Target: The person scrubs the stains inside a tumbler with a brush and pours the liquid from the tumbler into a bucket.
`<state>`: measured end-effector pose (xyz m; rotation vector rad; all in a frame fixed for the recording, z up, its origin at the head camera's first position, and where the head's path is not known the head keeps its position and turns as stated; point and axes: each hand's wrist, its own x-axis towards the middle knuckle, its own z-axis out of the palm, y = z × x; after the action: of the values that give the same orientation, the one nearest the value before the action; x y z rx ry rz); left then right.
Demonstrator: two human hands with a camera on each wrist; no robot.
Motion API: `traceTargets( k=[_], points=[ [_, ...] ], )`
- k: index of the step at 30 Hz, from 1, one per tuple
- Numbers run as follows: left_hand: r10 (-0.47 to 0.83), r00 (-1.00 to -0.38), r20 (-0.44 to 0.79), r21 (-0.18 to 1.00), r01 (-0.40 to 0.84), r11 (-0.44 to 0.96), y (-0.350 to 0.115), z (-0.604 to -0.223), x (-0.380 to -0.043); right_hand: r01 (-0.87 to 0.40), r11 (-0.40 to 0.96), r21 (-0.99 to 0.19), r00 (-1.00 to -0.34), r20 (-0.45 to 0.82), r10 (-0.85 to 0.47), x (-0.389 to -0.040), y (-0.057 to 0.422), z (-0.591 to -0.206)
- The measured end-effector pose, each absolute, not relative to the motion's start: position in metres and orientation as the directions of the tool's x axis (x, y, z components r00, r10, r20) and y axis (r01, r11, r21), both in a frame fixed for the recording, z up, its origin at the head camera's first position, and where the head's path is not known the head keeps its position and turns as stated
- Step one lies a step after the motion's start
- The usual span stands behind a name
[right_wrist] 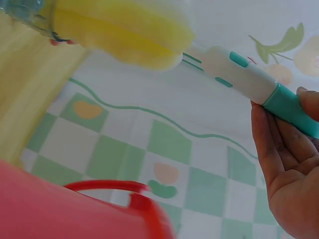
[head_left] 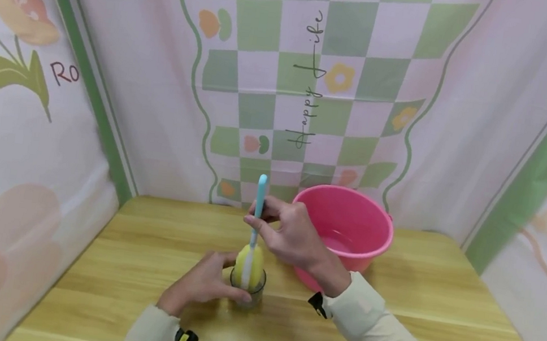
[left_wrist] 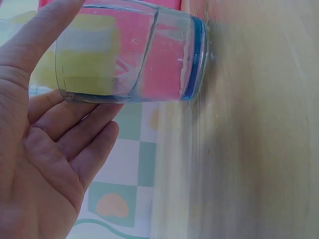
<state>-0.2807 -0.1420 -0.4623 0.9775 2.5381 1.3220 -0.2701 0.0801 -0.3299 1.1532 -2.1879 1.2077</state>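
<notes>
Right hand [head_left: 293, 233]: closed in a pinch, the handle [head_left: 261, 189] of a sponge brush caught between thumb and fingers; brush held upright. Left hand [head_left: 209, 277]: partly closed, thumb and fingers set on opposite sides of a clear glass [left_wrist: 167, 59], which is steadied upright on the wooden table [head_left: 441, 310]. Lower part of the yellow sponge head [head_left: 256, 265] sits inside the glass, upper part above its rim. Washing of the glass's inside is judged to be the step in hand; whether the sponge is bound inward or outward cannot be told. For the next move, the glass would need to be kept braced while the brush is pushed or turned. Pink bucket [head_left: 359, 221] placed behind the right wrist. Writing: "Happy Life" is read sideways on the checked backdrop [head_left: 258, 23]; "RO" on the left cloth [head_left: 72, 185]. No brands made out.
</notes>
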Motion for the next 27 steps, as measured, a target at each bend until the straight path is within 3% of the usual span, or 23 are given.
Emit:
traceTargets(
  k=[12, 27],
  points=[
    [0.584, -0.793, 0.173, 0.772, 0.477, 0.419, -0.141, -0.458, -0.282, -0.742, 0.336, -0.580, -0.662, 0.559, -0.499, -0.273, 0.076, -0.357],
    [0.588, -0.788, 0.183, 0.765, 0.490, 0.418, -0.142, -0.460, -0.282, -0.815, 0.300, -0.495, -0.578, 0.679, -0.452, -0.268, 0.082, -0.322]
  ],
)
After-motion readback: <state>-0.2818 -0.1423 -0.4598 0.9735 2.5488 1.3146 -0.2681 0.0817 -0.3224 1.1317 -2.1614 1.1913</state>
